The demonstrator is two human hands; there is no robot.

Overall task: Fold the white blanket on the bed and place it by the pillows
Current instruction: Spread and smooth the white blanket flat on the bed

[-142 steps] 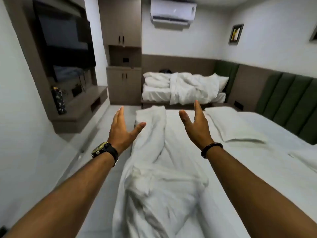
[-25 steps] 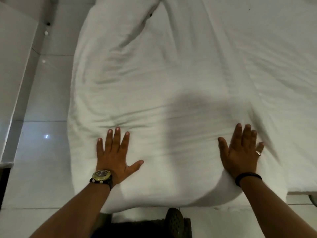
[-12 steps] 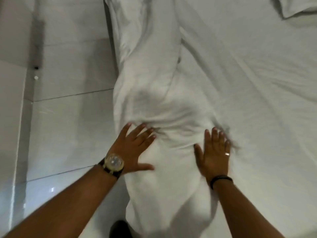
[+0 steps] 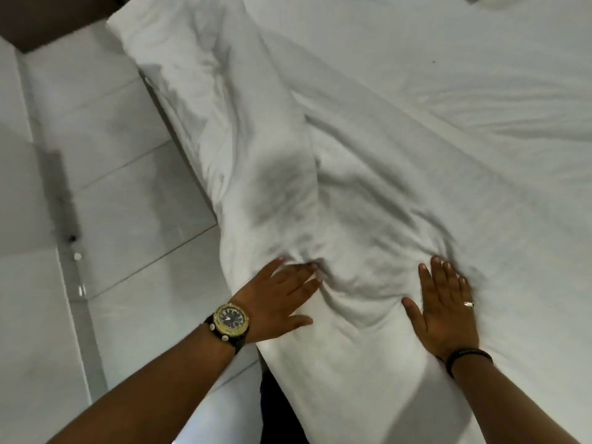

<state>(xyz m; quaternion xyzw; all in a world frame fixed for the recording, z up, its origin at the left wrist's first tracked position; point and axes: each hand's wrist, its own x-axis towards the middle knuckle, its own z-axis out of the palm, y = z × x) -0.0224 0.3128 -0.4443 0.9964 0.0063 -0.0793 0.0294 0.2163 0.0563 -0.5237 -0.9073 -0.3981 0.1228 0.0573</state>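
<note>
White blanket (image 4: 272,174): a long bunched strip along the left edge of the bed (image 4: 480,129). Near end under both hands at the bottom of the view; far end toward 11 o'clock, up by the dark furniture at the top-left corner. Long axis runs roughly 5 to 11 o'clock. Left flank overhangs the mattress edge above the tiled floor (image 4: 105,219).

Left hand (image 4: 282,299): flat on the blanket's left flank, fingers straight and slightly spread, tips aimed at about 1 o'clock into a pinch of creases. It grips nothing; it presses. Wristwatch (image 4: 230,323) on this wrist.

Right hand (image 4: 445,312): flat on the right side of the strip, fingers straight and close together, thumb out to the left, tips aimed at 12 o'clock. Ring on one finger, dark band at the wrist. It also presses and holds nothing.

Between the hands the cloth is rucked into a low ridge. The bulk of the blanket lies ahead of both sets of fingertips, from 11 to 12 o'clock.

Judgement: smoothing or gathering stage, fold barely started. The hands are about equally near the near end; the left one is closer to the overhanging edge, so it looks better placed to bring that flank back onto the mattress. A pillow corner (image 4: 525,1) may show at 1 o'clock, top edge; too cropped to be sure.
</note>
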